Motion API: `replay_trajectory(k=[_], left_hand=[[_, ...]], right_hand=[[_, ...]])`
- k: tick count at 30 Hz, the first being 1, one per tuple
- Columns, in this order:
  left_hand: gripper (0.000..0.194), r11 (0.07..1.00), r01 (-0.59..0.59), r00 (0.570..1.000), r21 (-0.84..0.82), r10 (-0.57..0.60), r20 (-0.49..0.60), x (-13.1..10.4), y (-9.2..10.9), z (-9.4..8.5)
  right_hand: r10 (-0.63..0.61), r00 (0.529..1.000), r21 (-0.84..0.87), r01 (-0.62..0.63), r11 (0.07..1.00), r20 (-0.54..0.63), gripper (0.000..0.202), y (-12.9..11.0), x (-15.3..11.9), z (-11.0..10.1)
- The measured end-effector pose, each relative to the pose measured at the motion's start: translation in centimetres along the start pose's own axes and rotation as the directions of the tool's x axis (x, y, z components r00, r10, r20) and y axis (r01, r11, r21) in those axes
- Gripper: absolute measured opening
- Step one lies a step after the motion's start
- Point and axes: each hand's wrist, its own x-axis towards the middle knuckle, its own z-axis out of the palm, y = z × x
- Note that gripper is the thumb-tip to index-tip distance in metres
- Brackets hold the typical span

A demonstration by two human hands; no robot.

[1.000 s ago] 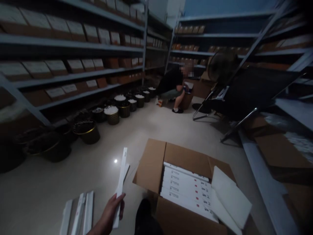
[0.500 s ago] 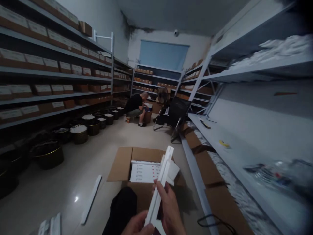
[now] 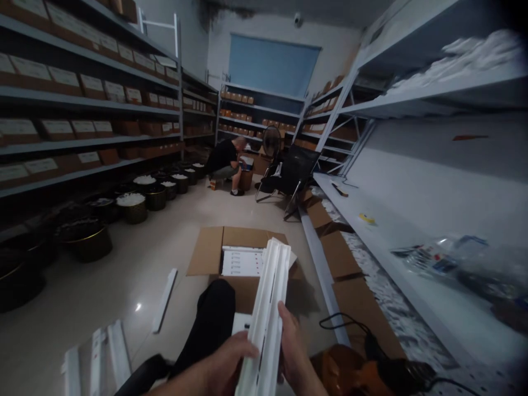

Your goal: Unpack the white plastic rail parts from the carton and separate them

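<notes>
Two long white channel strips (image 3: 269, 297) stand side by side between my hands, a thin dark gap running along them. Their far end overlaps the right part of an open cardboard carton (image 3: 204, 250). My left hand (image 3: 231, 355) grips the lower left edge, thumb on the front. On the right edge, a little higher, my right hand (image 3: 295, 344) is closed, its fingers partly hidden behind the strips. Flat white boxes (image 3: 241, 263) with small print and red marks are stacked inside the carton. A white piece (image 3: 240, 322) shows behind the strips near my knee.
More white strips (image 3: 99, 357) lie on the floor at lower left, with a single strip (image 3: 165, 301) farther ahead. An orange-and-black power tool (image 3: 350, 371) is at lower right. Dark buckets (image 3: 88, 242) line the left shelving. A person (image 3: 225, 162) crouches near a black chair (image 3: 295, 170).
The view has tipped downward. The held piece looked like one narrow strip; now two parallel strips face me. My left hand has moved up from the bottom end to the left side.
</notes>
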Motion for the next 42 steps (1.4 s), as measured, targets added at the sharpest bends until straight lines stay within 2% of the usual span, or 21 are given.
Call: replay_trajectory(k=[2,4,7,9,11,13,15,19,22,24,26,28,30,32,35,37,39,42], left_hand=[[0.038,1.000,0.006,0.998,0.002,-0.006,-0.062,0.0,0.6,-0.3],[0.039,0.999,-0.009,0.994,0.036,0.013,-0.108,0.2,1.1,-1.1],[0.045,0.997,-0.051,0.991,0.064,0.058,-0.124,0.5,2.0,-2.2],[0.042,0.992,-0.072,0.982,0.102,0.088,-0.164,0.7,2.7,-2.8],[0.036,0.985,-0.082,0.968,0.151,0.115,-0.223,1.0,3.3,-3.5],[0.034,0.980,-0.080,0.954,0.183,0.129,-0.272,1.4,3.7,-4.4],[0.034,0.976,-0.048,0.937,0.212,0.117,-0.328,1.7,3.8,-5.2],[0.034,0.961,0.055,0.852,0.272,0.097,-0.515,1.9,4.5,-6.3],[0.040,0.962,0.010,0.840,0.274,0.141,-0.525,1.6,6.0,-6.7],[0.045,0.956,0.009,0.829,0.294,0.158,-0.536,1.4,7.0,-7.3],[0.049,0.946,0.069,0.823,0.317,0.126,-0.554,1.2,7.6,-7.9],[0.049,0.931,0.154,0.838,0.331,0.055,-0.543,1.2,7.6,-8.4],[0.047,0.912,0.221,0.838,0.347,0.004,-0.545,1.4,7.0,-8.8],[0.044,0.895,0.246,0.821,0.372,0.012,-0.571,1.8,6.2,-9.0],[0.035,0.864,0.237,0.784,0.444,0.099,-0.613,2.2,5.5,-9.3],[0.029,0.808,0.231,0.763,0.542,0.196,-0.617,2.2,5.3,-9.6],[0.025,0.713,0.242,0.756,0.659,0.287,-0.588,2.1,5.2,-9.7],[0.022,0.565,0.258,0.796,0.784,0.336,-0.503,2.4,4.5,-9.4]], right_hand=[[0.067,0.995,-0.095,-0.061,0.994,0.067,0.066,0.4,-0.3,1.3],[0.075,0.988,-0.187,-0.049,0.981,0.138,0.069,0.9,-0.3,1.6],[-0.140,0.981,-0.341,0.178,0.923,0.135,0.059,2.6,0.6,-0.6],[-0.305,0.946,-0.541,0.314,0.780,0.110,0.047,4.6,1.4,-3.4],[-0.375,0.916,-0.725,0.355,0.591,0.143,0.042,6.9,1.8,-6.3],[-0.418,0.887,-0.820,0.383,0.425,0.197,0.039,8.9,1.6,-8.4],[-0.448,0.862,-0.860,0.400,0.315,0.237,0.041,10.0,1.2,-9.3],[-0.444,0.867,-0.905,0.355,0.235,0.225,0.045,9.7,1.2,-8.2],[-0.432,0.889,-0.935,0.270,0.229,0.151,0.055,8.4,2.4,-6.8],[-0.410,0.900,-0.943,0.252,0.219,0.145,0.066,7.4,3.6,-5.8],[-0.361,0.899,-0.930,0.325,0.175,0.246,0.069,6.2,5.0,-4.9],[-0.261,0.880,-0.887,0.440,0.138,0.396,0.065,5.0,6.4,-4.0],[-0.144,0.855,-0.843,0.516,0.150,0.497,0.060,3.8,7.7,-3.3],[-0.056,0.843,-0.824,0.535,0.187,0.535,0.047,3.0,8.6,-2.9],[0.011,0.826,-0.803,0.545,0.240,0.564,0.021,2.4,8.7,-3.4],[0.034,0.821,-0.794,0.539,0.280,0.570,0.015,2.1,8.2,-4.4],[0.054,0.830,-0.767,0.487,0.417,0.556,0.018,1.5,7.4,-5.8],[0.069,0.862,-0.645,0.321,0.693,0.503,0.026,-0.6,5.9,-8.3]])
